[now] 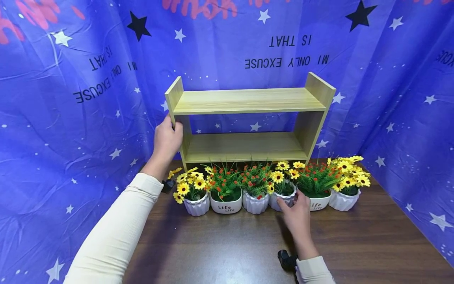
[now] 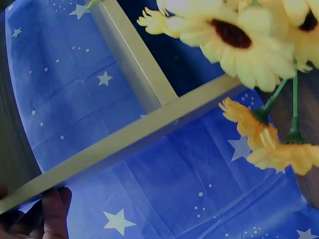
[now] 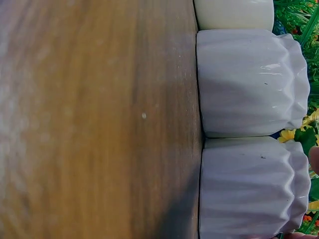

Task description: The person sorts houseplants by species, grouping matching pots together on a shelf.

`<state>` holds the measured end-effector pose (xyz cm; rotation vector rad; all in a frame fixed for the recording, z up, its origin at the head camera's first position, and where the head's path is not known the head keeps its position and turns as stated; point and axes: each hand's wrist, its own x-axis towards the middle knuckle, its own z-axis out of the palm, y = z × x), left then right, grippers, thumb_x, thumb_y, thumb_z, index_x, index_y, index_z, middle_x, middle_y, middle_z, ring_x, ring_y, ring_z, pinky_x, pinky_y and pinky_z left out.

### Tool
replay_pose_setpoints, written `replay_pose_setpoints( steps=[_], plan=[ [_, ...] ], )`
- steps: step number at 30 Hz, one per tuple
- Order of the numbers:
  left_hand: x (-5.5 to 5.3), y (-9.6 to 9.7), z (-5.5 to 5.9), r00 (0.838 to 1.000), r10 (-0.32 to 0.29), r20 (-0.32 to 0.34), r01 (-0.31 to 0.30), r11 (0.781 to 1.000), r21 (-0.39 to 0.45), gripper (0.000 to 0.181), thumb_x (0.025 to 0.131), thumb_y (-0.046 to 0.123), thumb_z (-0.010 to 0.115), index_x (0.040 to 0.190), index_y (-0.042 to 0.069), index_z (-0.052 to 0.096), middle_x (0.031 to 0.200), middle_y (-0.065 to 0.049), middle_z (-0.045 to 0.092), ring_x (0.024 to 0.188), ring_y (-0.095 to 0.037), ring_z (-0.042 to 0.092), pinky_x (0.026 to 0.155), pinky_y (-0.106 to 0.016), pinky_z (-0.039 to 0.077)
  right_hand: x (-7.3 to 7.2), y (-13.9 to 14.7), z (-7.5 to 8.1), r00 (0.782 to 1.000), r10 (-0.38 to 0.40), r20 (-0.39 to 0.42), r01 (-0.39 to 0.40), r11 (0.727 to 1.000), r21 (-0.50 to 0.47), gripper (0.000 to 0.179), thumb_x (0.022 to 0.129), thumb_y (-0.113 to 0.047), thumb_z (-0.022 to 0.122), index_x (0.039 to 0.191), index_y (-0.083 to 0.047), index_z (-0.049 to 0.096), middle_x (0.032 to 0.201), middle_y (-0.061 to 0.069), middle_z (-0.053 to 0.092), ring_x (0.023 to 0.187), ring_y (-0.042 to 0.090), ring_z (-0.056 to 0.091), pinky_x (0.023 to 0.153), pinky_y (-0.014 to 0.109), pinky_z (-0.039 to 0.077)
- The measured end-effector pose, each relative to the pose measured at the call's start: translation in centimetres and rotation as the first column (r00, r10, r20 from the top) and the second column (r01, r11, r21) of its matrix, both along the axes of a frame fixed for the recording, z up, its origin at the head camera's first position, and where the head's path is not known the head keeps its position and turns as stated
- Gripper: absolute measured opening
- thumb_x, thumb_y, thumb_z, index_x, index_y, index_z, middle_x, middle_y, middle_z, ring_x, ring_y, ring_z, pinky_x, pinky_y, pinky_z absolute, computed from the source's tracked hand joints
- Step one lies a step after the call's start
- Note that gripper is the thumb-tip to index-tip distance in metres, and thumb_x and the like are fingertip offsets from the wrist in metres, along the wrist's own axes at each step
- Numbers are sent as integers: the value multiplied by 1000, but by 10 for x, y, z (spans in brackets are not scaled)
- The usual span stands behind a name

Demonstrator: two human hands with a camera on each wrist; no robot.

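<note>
My left hand (image 1: 168, 136) grips the left side panel of a light wooden two-tier shelf (image 1: 244, 100), which stands upright behind a row of potted flowers. In the left wrist view, fingers (image 2: 55, 214) curl at the panel's edge. My right hand (image 1: 297, 215) holds a white fluted pot (image 1: 277, 202) of yellow flowers, with thumb and fingers on either side of it. The right wrist view shows this pot (image 3: 249, 189) from close up, touching a second fluted pot (image 3: 249, 82); only bits of the hand show at the frame's edge.
Also in the row are oval "Life" pots (image 1: 227, 206) with red flowers, a fluted pot (image 1: 255, 204) with red flowers, and yellow-flowered pots (image 1: 197, 207) at both ends. They stand on a dark wooden table (image 1: 227, 244). A blue star-printed curtain (image 1: 220, 47) encloses the back and sides.
</note>
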<state>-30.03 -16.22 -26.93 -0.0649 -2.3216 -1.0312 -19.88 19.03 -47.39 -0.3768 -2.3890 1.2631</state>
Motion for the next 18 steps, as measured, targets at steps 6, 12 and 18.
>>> replay_pose_setpoints(
  steps=[6, 12, 18],
  plan=[
    [-3, -4, -2, 1000, 14, -15, -14, 1000, -20, 27, 100, 26, 47, 113, 6, 60, 99, -21, 69, 94, -40, 66, 79, -53, 49, 3, -3, -2, 999, -15, -29, 15, 1000, -15, 73, 84, -18, 77, 134, 19, 39, 121, 35, 42, 104, 49, 53, 90, 56, 44],
    [-3, -2, -3, 997, 70, 44, -66, 994, -86, 35, 102, 27, 45, 126, 6, 57, 112, -26, 67, 102, -47, 64, 80, -60, 47, 5, -5, -3, 998, -51, -32, 50, 998, -26, 70, 82, -17, 78, 129, 18, 39, 120, 35, 43, 110, 48, 48, 95, 57, 40],
    [-3, 2, -3, 991, 113, 75, -105, 989, -106, 38, 103, 29, 43, 130, 6, 55, 118, -27, 65, 104, -49, 62, 79, -63, 46, 6, -7, -1, 998, -65, 4, 65, 997, -33, 70, 83, -19, 77, 129, 16, 38, 119, 34, 44, 112, 46, 47, 95, 57, 38]
  ],
)
